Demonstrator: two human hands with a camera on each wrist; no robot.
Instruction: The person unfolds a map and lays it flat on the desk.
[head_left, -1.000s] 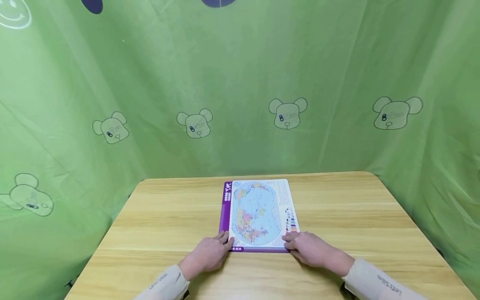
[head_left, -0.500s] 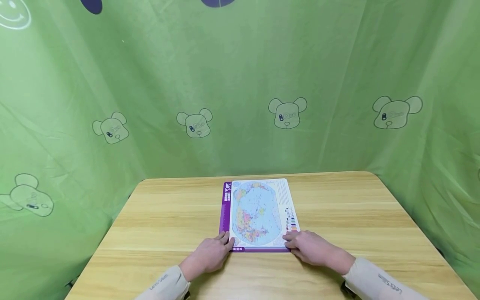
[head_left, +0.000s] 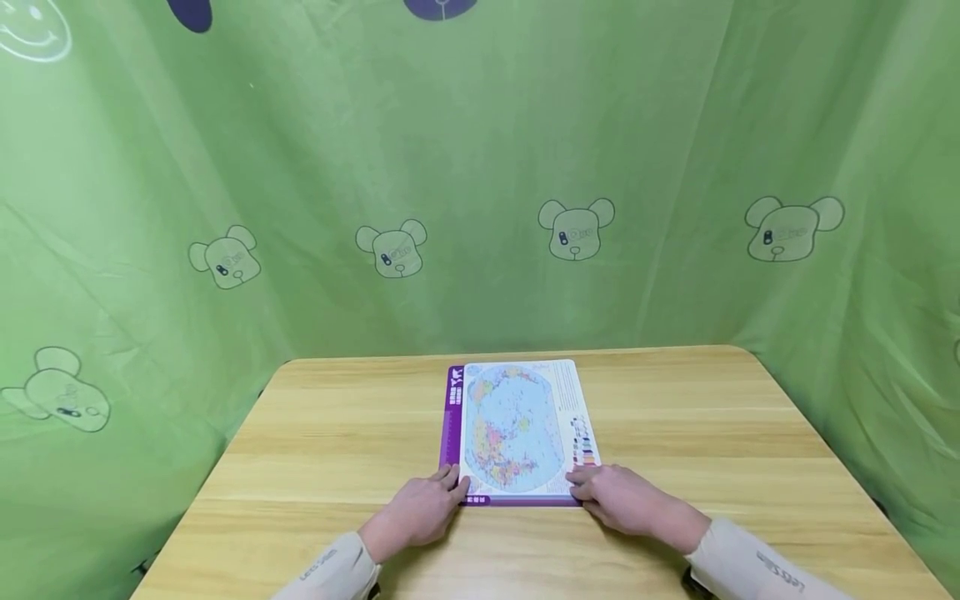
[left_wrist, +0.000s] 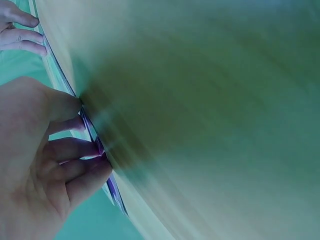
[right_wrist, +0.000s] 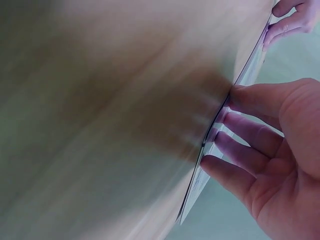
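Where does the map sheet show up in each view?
Head: map sheet lies flat mid-table, both hands at its near corners.
Left wrist: only its thin purple edge, against the left hand.
Right wrist: its pale edge, touched by the right hand's fingertips.
Shared landmark: the wooden table.

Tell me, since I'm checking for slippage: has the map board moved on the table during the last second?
No. The map board keeps its place against the table's far edge; only the camera view shifted slightly.
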